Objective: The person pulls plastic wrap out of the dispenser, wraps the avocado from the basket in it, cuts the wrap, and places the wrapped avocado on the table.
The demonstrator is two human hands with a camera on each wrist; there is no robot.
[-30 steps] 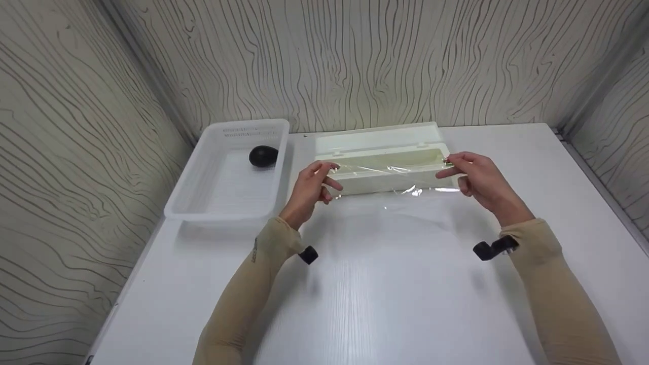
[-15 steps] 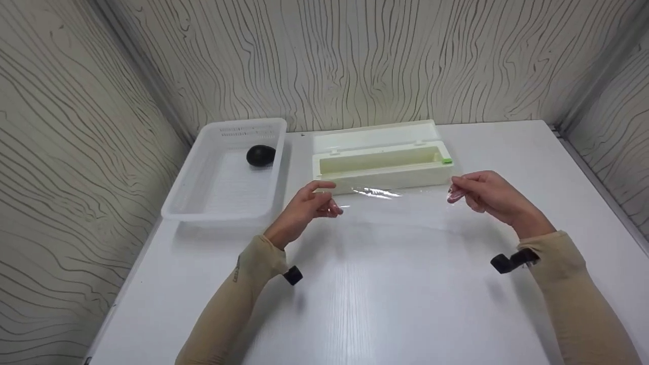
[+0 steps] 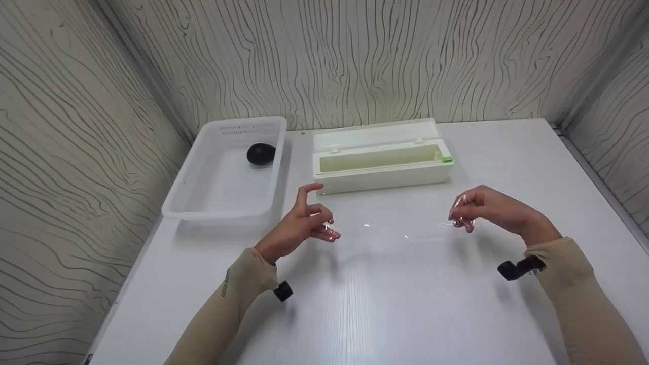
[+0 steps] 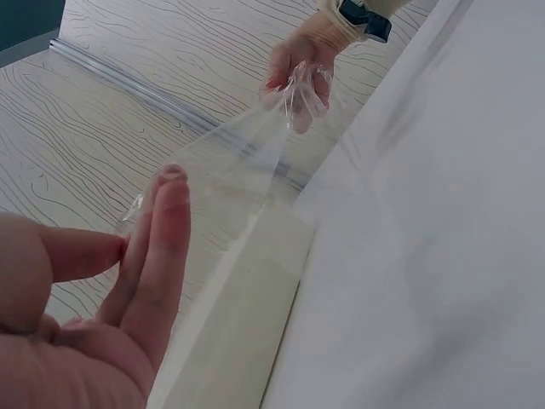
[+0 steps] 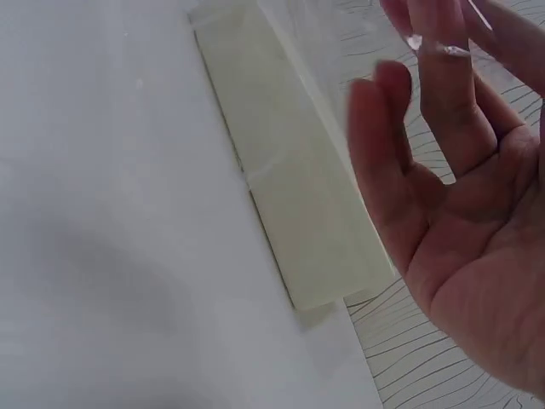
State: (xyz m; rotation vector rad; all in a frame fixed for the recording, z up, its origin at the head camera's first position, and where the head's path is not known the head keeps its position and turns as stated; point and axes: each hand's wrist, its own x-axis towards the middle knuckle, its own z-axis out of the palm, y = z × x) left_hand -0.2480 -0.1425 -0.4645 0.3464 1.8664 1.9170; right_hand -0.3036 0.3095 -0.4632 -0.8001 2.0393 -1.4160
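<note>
A clear sheet of cling film stretches between the two hands in front of the box, over the white table. My left hand pinches its left side between thumb and fingers, index finger raised apart. On the other side my right hand pinches the film, which bunches shiny around the fingertips. The left wrist view shows the film spanning the gap, gathered in folds at the right hand. Behind it stands a long white box, hinged lid raised, with a green tab at its front right corner.
A white plastic basket stands at the left, with a dark oval object inside by its right wall. Wood-patterned panels close off the back and both sides of the table.
Both hands have drawn the cling film back from over the box toward the person and lowered it. The box's opening and green tab are now uncovered. The left index finger has lifted.
</note>
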